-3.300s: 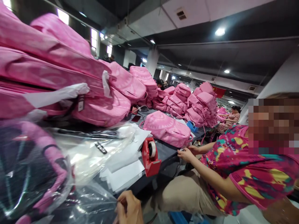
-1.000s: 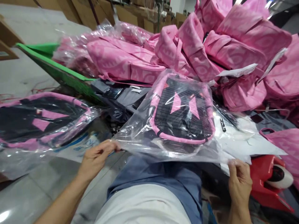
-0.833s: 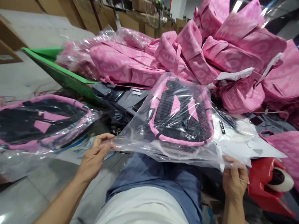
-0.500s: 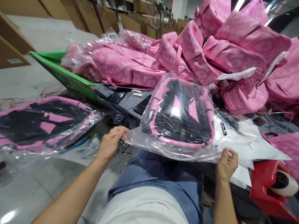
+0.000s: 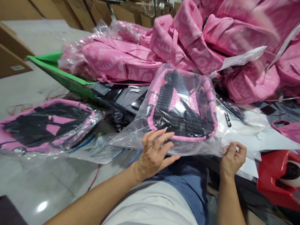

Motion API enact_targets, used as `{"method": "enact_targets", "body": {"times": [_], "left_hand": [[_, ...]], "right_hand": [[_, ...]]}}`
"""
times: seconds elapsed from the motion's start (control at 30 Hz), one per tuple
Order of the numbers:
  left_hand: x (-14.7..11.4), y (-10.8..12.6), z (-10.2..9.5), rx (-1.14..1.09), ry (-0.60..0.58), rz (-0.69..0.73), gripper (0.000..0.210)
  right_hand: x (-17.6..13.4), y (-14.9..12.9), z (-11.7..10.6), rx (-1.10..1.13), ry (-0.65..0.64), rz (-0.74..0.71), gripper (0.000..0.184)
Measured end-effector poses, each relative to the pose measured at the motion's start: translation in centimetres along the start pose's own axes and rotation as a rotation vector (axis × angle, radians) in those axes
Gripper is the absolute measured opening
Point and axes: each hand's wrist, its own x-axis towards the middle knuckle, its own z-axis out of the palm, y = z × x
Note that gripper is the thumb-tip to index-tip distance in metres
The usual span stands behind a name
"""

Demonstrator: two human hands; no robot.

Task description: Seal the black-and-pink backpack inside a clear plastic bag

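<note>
In front of me lies a pink and black backpack [image 5: 185, 122], back panel up, inside a clear plastic bag [image 5: 131, 134]. My left hand [image 5: 156, 150] has its fingers spread over the near edge of the plastic, by the pack's lower pink rim. The near right corner of the bag is pinched between the thumb and fingers of my right hand [image 5: 233, 157]. A black clip-like piece [image 5: 227, 119] lies on white sheets to the right of the pack.
Pink backpacks [image 5: 124, 61] are heaped along the back and right. Another bagged backpack [image 5: 47, 125] lies at left, near a green bin [image 5: 58, 73]. A red tape dispenser [image 5: 273, 178] stands at front right. Cardboard boxes [image 5: 11, 59] stand behind.
My left hand has let go of the bag's left corner and moved right, opening over the near edge. My right hand still holds its corner. The view has shifted slightly.
</note>
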Motion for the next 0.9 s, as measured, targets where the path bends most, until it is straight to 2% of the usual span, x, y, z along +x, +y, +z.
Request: {"method": "enact_targets", "body": {"times": [0.07, 0.27, 0.5, 0.63, 0.77, 0.9], "left_hand": [[0.5, -0.2, 0.4, -0.061, -0.039, -0.044, 0.023], [1.3, -1.6, -0.4, -0.233, -0.214, -0.065, 0.015], [3.1, -2.4, -0.2, -0.220, -0.265, -0.001, 0.016], [2.6, -1.7, -0.6, -0.167, -0.196, 0.051, 0.015], [2.1, -1.5, -0.5, -0.213, -0.178, -0.030, 0.013], [2.5, -1.9, -0.9, -0.341, -0.318, -0.175, 0.018]], "right_hand": [[-0.1, 0.0, -0.1, -0.007, 0.006, 0.011, 0.053], [-0.2, 0.8, -0.3, 0.026, 0.038, -0.010, 0.050], [-0.3, 1.1, -0.2, 0.093, 0.110, -0.095, 0.046], [-0.4, 1.0, -0.2, 0.075, 0.102, -0.112, 0.046], [-0.5, 1.0, -0.2, 0.063, 0.104, -0.047, 0.047], [-0.6, 0.9, -0.3, 0.047, 0.098, -0.033, 0.048]]}}
